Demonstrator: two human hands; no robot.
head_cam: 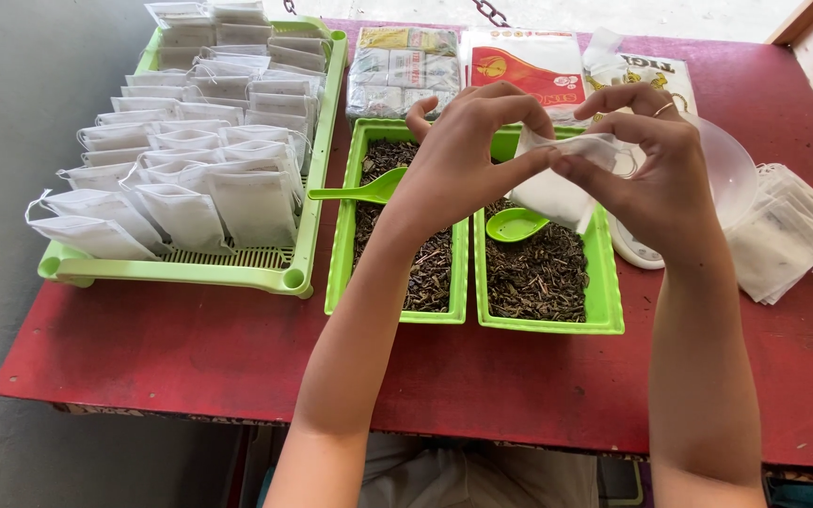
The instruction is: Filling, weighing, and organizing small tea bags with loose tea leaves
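Observation:
My left hand (468, 150) and my right hand (656, 165) together hold a small white drawstring bag (557, 193) above the right green tray (604, 282) of dark dried leaves. Each hand pinches one side of the bag's top edge between thumb and fingers. A green scoop (515, 224) lies on the leaves in that tray, below the bag. Another green scoop (364, 191) rests across the left green tray (339, 254), which also holds dried leaves.
A large slatted green tray (181, 268) at the left holds several filled white bags. A pile of flat white bags (788, 235) lies at the right, beside a clear bowl (731, 169) on a white scale. Packets (402, 66) sit at the back of the red table (190, 348).

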